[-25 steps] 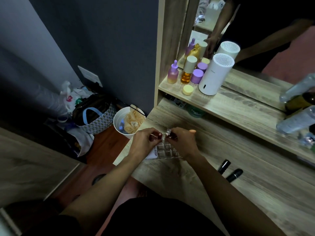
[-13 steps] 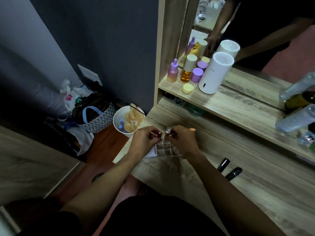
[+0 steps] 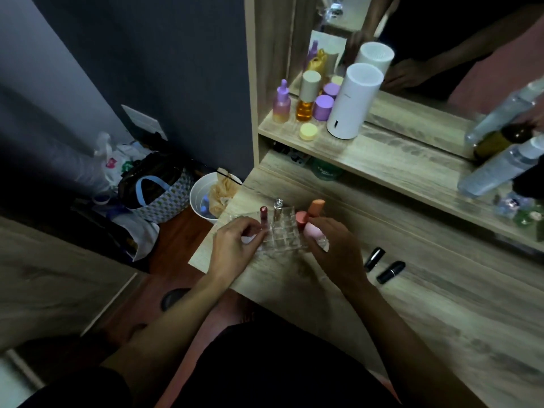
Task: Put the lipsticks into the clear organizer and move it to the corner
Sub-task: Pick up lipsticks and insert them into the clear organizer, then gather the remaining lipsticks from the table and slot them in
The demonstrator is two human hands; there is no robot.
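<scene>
Wood-grain dressing table (image 3: 441,334) under a mirrored shelf carries the clear gridded acrylic organizer (image 3: 284,235) near its front left edge; a dark red tube, a clear-capped tube and coral and pink tubes stand upright in its cells; the left hand (image 3: 235,248) curls loosely against the organizer's left side, and the right hand (image 3: 332,245) closes its fingers round the pale pink tube (image 3: 313,232); two black lipsticks (image 3: 382,265) lie flat, well to the right, long axes slanting away, so the right hand is likely the nearer to fetch them.
</scene>
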